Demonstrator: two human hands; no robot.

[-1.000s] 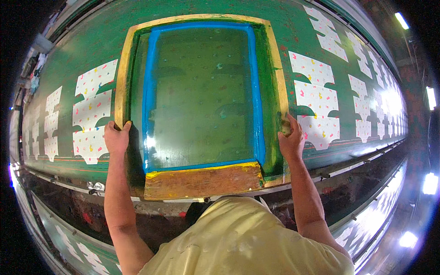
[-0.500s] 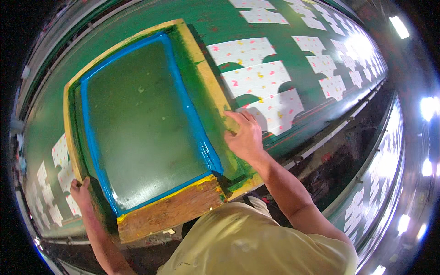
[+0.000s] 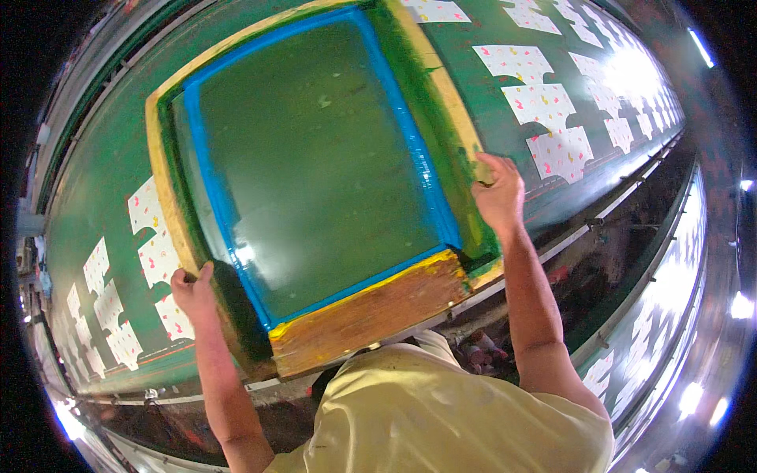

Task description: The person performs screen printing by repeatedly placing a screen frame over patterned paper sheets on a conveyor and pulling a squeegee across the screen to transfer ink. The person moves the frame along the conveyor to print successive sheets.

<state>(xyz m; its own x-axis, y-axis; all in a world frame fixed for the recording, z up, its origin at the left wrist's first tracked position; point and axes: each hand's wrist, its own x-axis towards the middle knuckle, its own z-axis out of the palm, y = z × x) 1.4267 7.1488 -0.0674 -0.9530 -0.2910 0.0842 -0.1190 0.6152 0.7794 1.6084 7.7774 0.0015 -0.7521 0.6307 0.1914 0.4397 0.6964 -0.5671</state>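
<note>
A large screen printing frame (image 3: 315,158) with a wooden rim and blue tape around its dark green mesh lies in front of me, tilted to the left in view. My left hand (image 3: 194,290) grips the rim's left side near its lower corner, thumb on top. On the right side, my right hand (image 3: 500,189) is closed round the rim, its underside fingers hidden. A brown wooden board (image 3: 371,315) with yellow paint along its edge spans the frame's near end. White cut fabric pieces (image 3: 544,110) with small coloured prints lie to the right of the frame.
The frame is over a long green printing table (image 3: 102,205). More printed fabric pieces (image 3: 110,307) lie on its left part. A metal rail (image 3: 631,185) runs along the table's near edge. Another table with white pieces (image 3: 654,315) stands at the right, beyond a dark gap.
The frame and both hands have shifted to the right in view, over the nearest column of fabric pieces. More fabric pieces now show on the left. Both hands keep their grip.
</note>
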